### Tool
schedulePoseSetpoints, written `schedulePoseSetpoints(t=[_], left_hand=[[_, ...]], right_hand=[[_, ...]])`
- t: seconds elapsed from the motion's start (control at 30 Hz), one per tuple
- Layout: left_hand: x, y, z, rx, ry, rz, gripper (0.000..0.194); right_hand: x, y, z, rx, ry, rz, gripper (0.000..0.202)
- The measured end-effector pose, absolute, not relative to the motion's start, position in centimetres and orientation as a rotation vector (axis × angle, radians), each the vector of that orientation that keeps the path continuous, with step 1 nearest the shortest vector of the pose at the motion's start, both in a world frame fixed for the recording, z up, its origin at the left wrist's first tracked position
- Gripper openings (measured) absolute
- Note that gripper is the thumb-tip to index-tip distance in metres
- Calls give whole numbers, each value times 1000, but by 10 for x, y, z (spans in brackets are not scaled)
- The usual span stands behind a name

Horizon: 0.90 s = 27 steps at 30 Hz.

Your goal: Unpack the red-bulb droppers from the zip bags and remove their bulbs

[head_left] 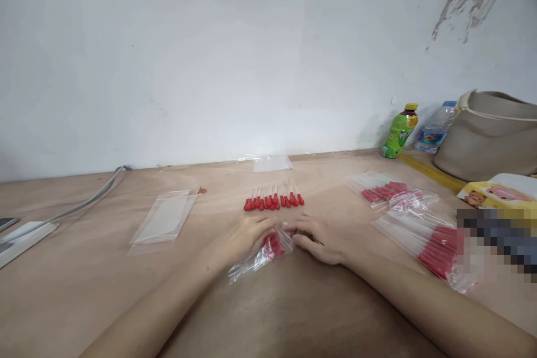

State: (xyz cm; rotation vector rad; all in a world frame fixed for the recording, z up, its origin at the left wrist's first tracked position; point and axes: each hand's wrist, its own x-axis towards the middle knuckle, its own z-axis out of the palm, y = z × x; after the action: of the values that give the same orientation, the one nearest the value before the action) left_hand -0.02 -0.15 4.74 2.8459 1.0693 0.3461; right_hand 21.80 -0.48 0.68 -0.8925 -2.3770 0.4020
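Observation:
In the head view, a clear plastic bag [257, 260] with red-bulbed droppers [273, 244] inside lies slanted at the table's near middle. My left hand [257, 230] has its fingers closed on the upper left edge of this bag. The fingertips of my right hand [318, 239] grip its upper right end, the thumb below and the fingers curled above. Just beyond both hands, a row of loose droppers [274, 201] lies with red bulbs toward me and thin clear stems toward the wall.
Flat clear bags [163, 217] lie at left, and another stack of bags [272, 164] is by the wall. Filled dropper bags [436, 249] are on the right. Behind them stand a green bottle [398, 133], a water bottle [434, 130] and a beige bin [490, 134]. A grey cable [94, 194] runs at left.

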Motion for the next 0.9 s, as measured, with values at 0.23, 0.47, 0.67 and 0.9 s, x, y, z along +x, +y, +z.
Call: schedulePoseSetpoints(t=[0.23,0.47,0.67,0.9], left_hand=[[-20,-37,11,2534,1284,478,62],[-21,-17,11,2436,1085,529,79],[-19,-16,13,2423,1062,561,73],[-21,-15,12,2418,1067,585,68]], right_hand=[[206,3,-6,-968,-2290,422,16],[192,12,-12,-1068,-2120,638,25],[190,12,-15,-1048,-2034,714,23],[195,10,-6,-989,-2143,654,22]])
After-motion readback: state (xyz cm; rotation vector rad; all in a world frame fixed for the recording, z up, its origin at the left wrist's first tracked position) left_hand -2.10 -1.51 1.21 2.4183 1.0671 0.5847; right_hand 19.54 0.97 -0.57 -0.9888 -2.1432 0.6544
